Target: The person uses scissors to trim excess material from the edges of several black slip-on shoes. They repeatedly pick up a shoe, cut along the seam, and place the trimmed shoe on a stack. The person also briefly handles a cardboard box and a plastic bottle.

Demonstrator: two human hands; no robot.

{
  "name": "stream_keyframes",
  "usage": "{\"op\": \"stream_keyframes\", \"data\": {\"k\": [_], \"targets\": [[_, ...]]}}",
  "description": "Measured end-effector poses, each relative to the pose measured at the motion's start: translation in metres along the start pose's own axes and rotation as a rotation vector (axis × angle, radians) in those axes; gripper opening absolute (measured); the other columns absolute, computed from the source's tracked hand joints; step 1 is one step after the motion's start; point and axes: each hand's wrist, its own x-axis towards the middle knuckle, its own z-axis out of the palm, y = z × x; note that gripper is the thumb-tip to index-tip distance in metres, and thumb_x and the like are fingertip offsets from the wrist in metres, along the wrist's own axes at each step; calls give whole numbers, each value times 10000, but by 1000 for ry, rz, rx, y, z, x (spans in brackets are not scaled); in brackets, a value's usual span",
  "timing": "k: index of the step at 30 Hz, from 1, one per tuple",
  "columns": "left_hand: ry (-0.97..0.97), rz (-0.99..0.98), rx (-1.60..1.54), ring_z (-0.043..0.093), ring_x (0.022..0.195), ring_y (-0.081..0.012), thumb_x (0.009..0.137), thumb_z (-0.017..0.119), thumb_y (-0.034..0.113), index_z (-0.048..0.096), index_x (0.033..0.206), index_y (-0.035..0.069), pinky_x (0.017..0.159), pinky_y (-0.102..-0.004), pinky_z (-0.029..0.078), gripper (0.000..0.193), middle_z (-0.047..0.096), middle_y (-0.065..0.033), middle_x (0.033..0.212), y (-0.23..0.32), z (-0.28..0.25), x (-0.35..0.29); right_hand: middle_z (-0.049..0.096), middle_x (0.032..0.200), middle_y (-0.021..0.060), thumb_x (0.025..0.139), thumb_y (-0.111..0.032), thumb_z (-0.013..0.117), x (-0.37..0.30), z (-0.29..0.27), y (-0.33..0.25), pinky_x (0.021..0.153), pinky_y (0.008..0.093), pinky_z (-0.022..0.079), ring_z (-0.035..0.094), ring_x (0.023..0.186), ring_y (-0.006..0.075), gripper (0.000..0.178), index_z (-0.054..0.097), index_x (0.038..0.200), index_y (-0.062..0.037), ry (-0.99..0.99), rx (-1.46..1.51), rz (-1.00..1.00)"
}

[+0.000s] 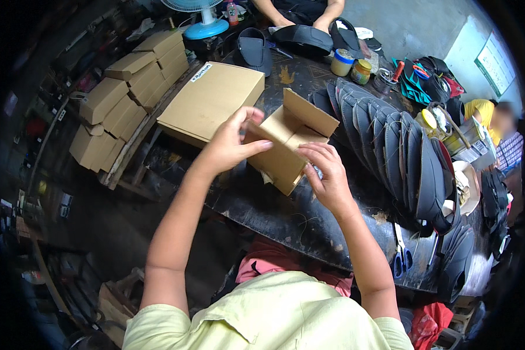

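Observation:
A small brown cardboard box [278,164] stands at the table's near edge, its top open and a flap [311,112] raised at the far side. My left hand [234,142] grips its left side, thumb on the near panel and fingers curled behind the edge. On the right, my right hand [326,174] holds the panel's right edge between fingers and thumb. Just beyond my left hand lies a larger, closed cardboard box [220,96] with a white label.
A long row of dark curved pieces [385,140] leans along the table's right. Blue-handled scissors [401,256] lie at the near right edge. Jars [342,62] stand farther back, near another person's hands [322,23]. Folded boxes [108,108] are stacked at the left. Another person [499,125] sits far right.

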Motion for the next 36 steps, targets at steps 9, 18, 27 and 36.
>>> {"op": "stream_keyframes", "data": {"k": [9, 18, 27, 36], "targets": [[205, 132, 201, 498, 1385, -311, 859, 838, 191, 335, 1586, 86, 1147, -430, 422, 890, 495, -226, 1478, -49, 37, 5, 503, 1515, 204, 798, -241, 815, 9, -13, 16, 1155, 435, 376, 515, 1374, 329, 858, 429, 1532, -19, 260, 182, 150], [472, 375, 431, 279, 1477, -538, 838, 730, 684, 240, 1624, 37, 1211, -579, 256, 1129, 193, -363, 1607, -39, 68, -29, 548, 1484, 193, 824, -411, 772, -9, 1, 3, 1231, 545, 257, 406, 1469, 441, 660, 650, 1381, -79, -82, -16, 9], [383, 217, 706, 137, 1517, -563, 511, 905, 736, 278, 1632, 184, 1210, -646, 238, 1398, 93, -316, 1662, -23, 99, -51, 639, 1386, 159, 894, -170, 624, -15, -6, 18, 1238, 478, 281, 423, 1488, 350, 468, 605, 1329, 4, 40, 454, 212], [335, 277, 692, 324, 1415, -473, 579, 935, 550, 472, 1532, 190, 1184, -595, 301, 1119, 303, -235, 1546, -13, 92, -41, 641, 1355, 161, 900, -170, 668, -13, -10, 11, 1200, 443, 345, 525, 1391, 315, 516, 562, 1372, 10, 42, 405, 176]]}}
